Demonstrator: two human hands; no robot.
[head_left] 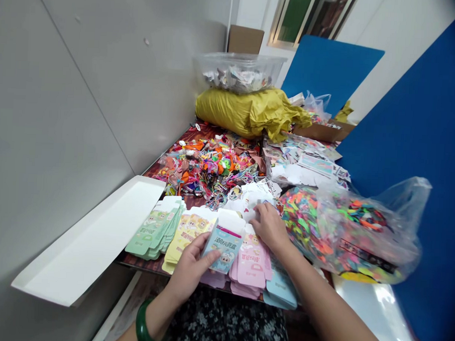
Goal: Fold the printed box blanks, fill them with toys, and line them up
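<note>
My left hand (195, 262) is closed around a small blue printed box (223, 250). The box's top flap stands open, and a magenta edge shows inside. My right hand (270, 225) reaches to the pile of white printed cutouts (245, 197), its fingers bent together at the near right side; what they pinch is too small to make out. Stacks of flat cartons line the front edge of the table: green ones (153, 227), yellow ones (187, 234), pink ones (250, 264) and blue ones (281, 286). A few purple cartons (213, 279) are partly hidden under my left hand.
A long white tray (92, 240) lies at the left by the wall. Colourful small trinkets (213, 162) are heaped mid-table. Clear bags of bright pieces (360, 231) sit right. Behind are a yellow sack (241, 111), a clear tub (239, 70) and a blue panel (413, 148).
</note>
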